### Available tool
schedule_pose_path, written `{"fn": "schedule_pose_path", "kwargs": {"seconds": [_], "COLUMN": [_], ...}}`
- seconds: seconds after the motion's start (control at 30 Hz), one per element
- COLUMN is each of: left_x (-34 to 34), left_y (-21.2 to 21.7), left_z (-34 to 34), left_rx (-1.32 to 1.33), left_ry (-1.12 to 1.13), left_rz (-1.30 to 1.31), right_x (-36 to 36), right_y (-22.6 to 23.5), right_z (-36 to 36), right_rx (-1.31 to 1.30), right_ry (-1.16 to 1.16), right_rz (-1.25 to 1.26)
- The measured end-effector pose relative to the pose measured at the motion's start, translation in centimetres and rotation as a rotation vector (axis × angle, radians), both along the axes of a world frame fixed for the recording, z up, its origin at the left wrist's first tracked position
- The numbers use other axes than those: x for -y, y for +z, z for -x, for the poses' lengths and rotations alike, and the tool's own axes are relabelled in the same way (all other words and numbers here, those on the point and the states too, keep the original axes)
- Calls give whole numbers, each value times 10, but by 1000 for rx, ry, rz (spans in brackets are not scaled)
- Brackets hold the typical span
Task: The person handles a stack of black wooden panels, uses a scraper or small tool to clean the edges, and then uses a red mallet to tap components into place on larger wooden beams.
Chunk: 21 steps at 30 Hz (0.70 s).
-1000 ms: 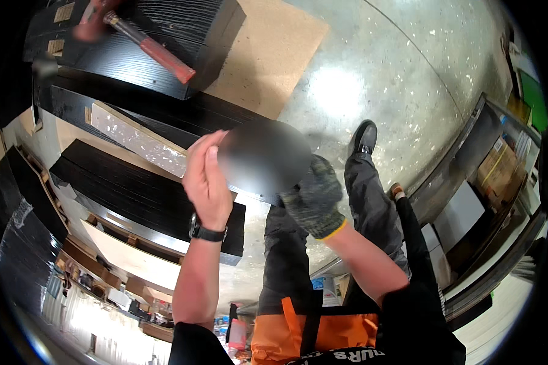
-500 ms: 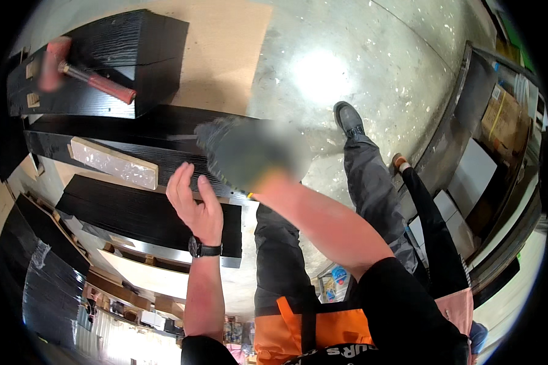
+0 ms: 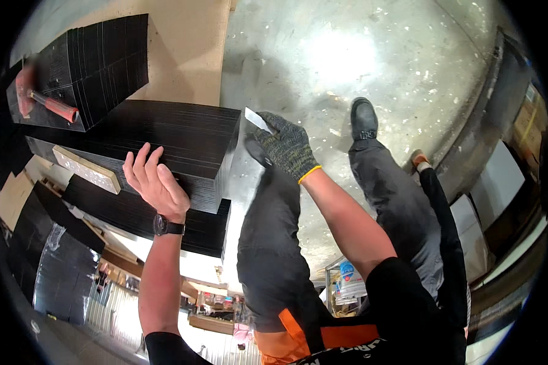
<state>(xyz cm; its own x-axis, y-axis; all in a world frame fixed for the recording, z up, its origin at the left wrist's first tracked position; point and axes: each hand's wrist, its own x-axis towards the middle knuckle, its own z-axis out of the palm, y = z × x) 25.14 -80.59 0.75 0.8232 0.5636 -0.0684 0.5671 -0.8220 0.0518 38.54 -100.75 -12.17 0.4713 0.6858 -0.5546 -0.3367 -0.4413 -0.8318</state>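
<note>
My left hand (image 3: pixel 155 182), bare and wearing a dark wristwatch (image 3: pixel 166 225), lies with its fingers apart on the near edge of a long stack of black boards (image 3: pixel 158 131). On my right hand (image 3: pixel 286 146) is a dark knitted glove with a yellow cuff. Its fingers are closed round a flat, pale, scraper-like blade (image 3: pixel 257 120), whose handle the glove hides. The blade points up and left, just off the stack's right end. A light wooden block (image 3: pixel 86 169) rests against the stack's near side, left of my left hand.
A red mallet (image 3: pixel 45 100) lies on another black stack (image 3: pixel 103 61) at the far left. Brown sheet material (image 3: pixel 186 55) covers part of the floor behind. Another black stack (image 3: pixel 204 228) sits nearer me. A person's leg (image 3: pixel 441 225) shows at right, beside shelving with panels (image 3: pixel 496 173).
My right hand, blurred over the stack before, has moved right past its end, and the blade now shows. My left hand has shifted left and settled on the stack edge. The view has shifted too.
</note>
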Motion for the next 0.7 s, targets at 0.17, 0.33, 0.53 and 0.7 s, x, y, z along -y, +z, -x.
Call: {"fn": "schedule_pose_path", "kwargs": {"seconds": [0.17, 0.33, 0.53, 0.7], "left_x": [-4, -2, -2, 1], "left_y": [6, 11, 17, 10], "left_z": [5, 6, -4, -4], "left_rx": [-18, -44, -48, 33], "left_ry": [8, 76, 92, 129], "left_rz": [19, 18, -30, -9], "right_x": [-11, -22, -36, -35], "right_y": [-32, -72, -80, -104], "right_z": [14, 32, 35, 38], "right_rx": [139, 329, 265, 588], "right_ry": [57, 48, 386, 166], "right_rz": [60, -58, -44, -161]}}
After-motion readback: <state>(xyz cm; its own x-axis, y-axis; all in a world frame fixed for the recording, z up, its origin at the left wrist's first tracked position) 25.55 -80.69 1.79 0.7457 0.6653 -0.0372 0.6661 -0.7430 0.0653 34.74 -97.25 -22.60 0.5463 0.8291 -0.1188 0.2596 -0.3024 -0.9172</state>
